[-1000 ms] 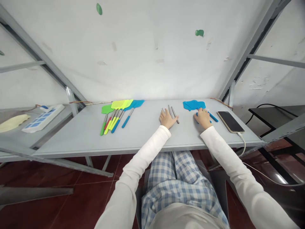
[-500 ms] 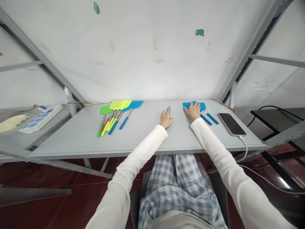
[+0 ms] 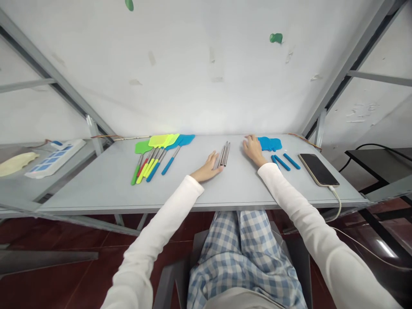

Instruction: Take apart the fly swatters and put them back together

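Observation:
My left hand [image 3: 207, 168] rests open on the table, its fingers stretched toward several thin metal rods [image 3: 224, 155] lying side by side just to its right. My right hand [image 3: 253, 149] is low over the tabletop at the left edge of the blue fly swatter heads [image 3: 270, 143], fingers apart and nothing visible in them. Whether it touches the heads is hard to see. Nearer to me, three loose blue handles [image 3: 283, 162] lie to the right of that hand.
Several whole fly swatters [image 3: 154, 156] in green, yellow, red and blue lie fanned out at the left. A phone [image 3: 318, 169] on a white cable sits at the right. The grey table [image 3: 96, 193] backs onto a white wall; a power strip [image 3: 53, 159] is at far left.
My left hand has drawn back to the left, uncovering the metal rods. My right hand has slid left from the top of the blue heads to their edge, and a third handle shows.

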A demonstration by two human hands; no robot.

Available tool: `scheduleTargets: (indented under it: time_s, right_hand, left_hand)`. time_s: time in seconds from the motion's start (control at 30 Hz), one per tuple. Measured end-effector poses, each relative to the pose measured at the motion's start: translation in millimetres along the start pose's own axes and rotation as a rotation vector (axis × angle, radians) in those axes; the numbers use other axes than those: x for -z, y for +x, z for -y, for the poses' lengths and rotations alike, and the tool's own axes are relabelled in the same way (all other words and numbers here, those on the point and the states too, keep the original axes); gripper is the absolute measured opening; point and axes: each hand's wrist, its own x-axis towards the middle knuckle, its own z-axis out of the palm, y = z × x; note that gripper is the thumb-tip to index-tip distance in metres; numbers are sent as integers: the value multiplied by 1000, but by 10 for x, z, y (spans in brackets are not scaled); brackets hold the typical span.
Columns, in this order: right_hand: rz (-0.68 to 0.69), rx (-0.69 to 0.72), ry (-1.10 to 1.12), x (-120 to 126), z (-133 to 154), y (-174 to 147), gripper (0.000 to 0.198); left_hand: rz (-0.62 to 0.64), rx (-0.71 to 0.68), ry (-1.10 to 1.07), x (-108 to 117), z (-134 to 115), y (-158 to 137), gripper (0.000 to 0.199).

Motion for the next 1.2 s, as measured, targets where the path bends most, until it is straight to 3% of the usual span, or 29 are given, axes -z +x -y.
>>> scheduleTargets:
  time_s: [0.13,0.4,0.67,0.87,1.03,1.2]
  right_hand:
    - [147,107,117,-224,324,88,49]
    - [309,197,49,-313,481,85,48]
    - [302,225,53,-310,467,81,46]
    - [200,69,27,-305,488,64,49]
    - [191,117,-24,-330,455,101,42]
    - [127,-23,114,-372,394,174,34]
  left_hand:
    - [38,-147,16,126,126,-209,79]
    - [-13,-190,22,97,184,262,83]
    - [-18,-249,58,113,184,319,74]
    - [26,-275,174,121,96,270,66]
    - [47,-264,205,117,23,255,59]
    - [27,-261,201,122,-45,238,49]
